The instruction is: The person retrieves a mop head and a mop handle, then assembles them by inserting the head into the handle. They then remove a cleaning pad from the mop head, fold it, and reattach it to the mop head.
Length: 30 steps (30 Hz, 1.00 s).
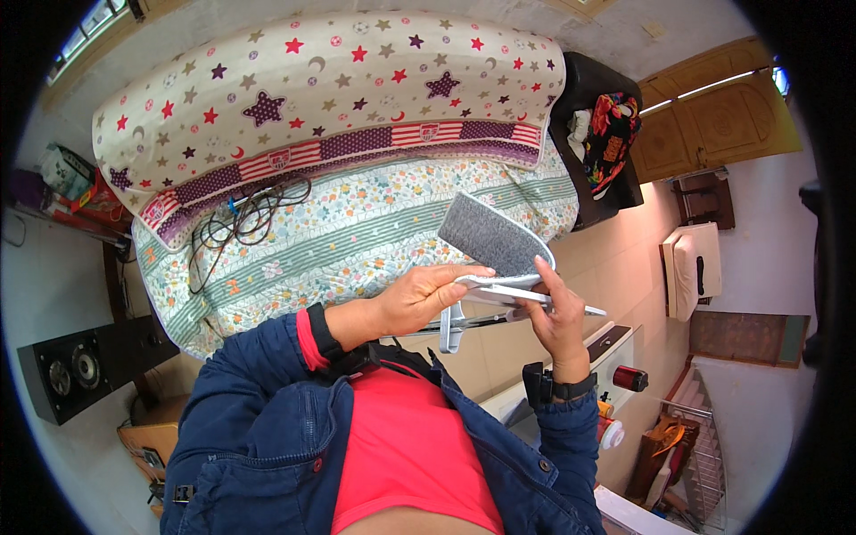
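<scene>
I hold a flat mop head with a grey pad (492, 234) on a white frame in front of my chest, above the edge of a bed. My left hand (426, 294) grips the near edge of the white frame. My right hand (555, 312) holds the frame's other side, with the forefinger raised along the pad. A thin metal handle (455, 326) runs out below the mop head. Both sleeves are dark blue, with a black band on each wrist.
The bed (357, 223) has a floral sheet, a star-patterned quilt (321, 89) folded at its far side and a tangle of black cables (245, 214). A dark chair with clothes (602, 134) stands right. A speaker (67, 374) stands left, a white appliance (615, 348) lower right.
</scene>
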Tool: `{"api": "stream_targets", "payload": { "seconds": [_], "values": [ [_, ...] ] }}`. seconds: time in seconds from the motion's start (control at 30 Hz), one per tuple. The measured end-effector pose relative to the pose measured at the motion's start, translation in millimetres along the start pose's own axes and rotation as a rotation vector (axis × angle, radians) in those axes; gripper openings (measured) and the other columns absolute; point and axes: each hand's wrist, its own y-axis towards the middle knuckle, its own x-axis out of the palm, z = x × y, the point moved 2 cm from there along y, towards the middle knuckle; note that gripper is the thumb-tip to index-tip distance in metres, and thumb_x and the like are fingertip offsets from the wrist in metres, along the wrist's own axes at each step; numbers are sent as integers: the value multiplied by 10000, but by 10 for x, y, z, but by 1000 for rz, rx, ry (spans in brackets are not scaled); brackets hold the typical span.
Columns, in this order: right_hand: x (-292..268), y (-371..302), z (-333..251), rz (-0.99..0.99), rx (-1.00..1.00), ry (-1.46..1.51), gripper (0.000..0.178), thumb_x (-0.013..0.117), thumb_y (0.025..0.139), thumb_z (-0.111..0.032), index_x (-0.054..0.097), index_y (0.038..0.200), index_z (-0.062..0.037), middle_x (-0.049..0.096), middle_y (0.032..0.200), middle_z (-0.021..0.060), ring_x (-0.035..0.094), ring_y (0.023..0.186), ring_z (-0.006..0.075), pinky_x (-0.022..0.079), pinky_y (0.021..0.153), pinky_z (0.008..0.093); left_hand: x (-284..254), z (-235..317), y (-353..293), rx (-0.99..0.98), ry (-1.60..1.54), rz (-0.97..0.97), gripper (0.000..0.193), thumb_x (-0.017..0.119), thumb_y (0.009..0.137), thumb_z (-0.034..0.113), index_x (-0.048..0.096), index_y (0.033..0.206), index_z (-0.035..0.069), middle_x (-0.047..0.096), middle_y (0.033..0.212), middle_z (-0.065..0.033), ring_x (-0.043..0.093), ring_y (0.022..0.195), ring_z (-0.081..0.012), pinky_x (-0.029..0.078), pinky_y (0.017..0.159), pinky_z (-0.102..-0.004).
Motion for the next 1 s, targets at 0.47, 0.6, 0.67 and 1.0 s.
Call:
{"api": "stream_targets", "payload": {
  "seconds": [0.47,0.6,0.67,1.0],
  "values": [
    [11,-20,-14,-9,16,11,648,830,753,-107,596,1356,-84,690,745,93,689,664,249,524,604,340,19,25,-88,124,107,23,375,451,1063,186,546,1382,12,609,1345,-134,569,1248,-247,424,1062,-341],
    [7,-16,-22,-17,23,31,651,828,758,-109,589,1363,-86,689,745,92,687,660,251,520,602,342,4,-8,-101,64,-32,-24,407,438,1067,193,506,1397,-36,572,1390,-164,514,1327,-259,364,1126,-372],
    [7,-12,-25,-10,21,28,648,827,759,-106,589,1362,-84,689,745,92,688,660,251,521,602,342,2,-17,-106,51,-62,-24,409,439,1069,198,500,1403,-30,569,1394,-160,517,1321,-251,365,1124,-369],
    [16,12,-44,10,-21,36,637,815,756,-66,592,1352,-67,688,741,94,693,650,238,530,588,334,-3,7,-82,98,82,22,362,470,1046,159,559,1355,-8,599,1340,-156,543,1278,-256,406,1076,-363]
  ]
}}
